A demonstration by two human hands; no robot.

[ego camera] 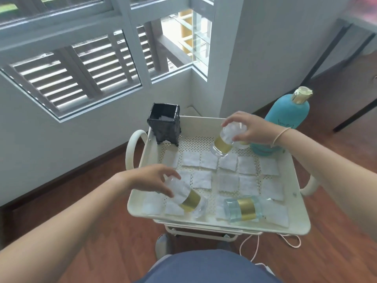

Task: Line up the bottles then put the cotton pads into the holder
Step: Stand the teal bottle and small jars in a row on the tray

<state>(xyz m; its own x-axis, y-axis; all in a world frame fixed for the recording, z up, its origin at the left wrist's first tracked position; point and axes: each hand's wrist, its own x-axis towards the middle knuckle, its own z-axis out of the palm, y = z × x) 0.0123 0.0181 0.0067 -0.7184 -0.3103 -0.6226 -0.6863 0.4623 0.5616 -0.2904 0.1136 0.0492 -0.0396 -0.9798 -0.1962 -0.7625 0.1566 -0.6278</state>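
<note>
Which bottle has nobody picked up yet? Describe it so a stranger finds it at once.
Start at the cream tray with the black holder in its far left corner. Go to the near edge, right of centre: a small pale-blue bottle lies on its side on the cotton pads. Unlike the two clear gold-banded bottles, neither hand touches it.

both hands (152, 177) (247, 127) outstretched, fingers curled

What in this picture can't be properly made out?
Head view only:
- Inside of the black square holder: too dark to tell what it holds.
- Script on the tall turquoise bottle: too small, partly behind the right hand.
- Cotton pads under the left hand and its clear gold-banded bottle: covered.
</note>
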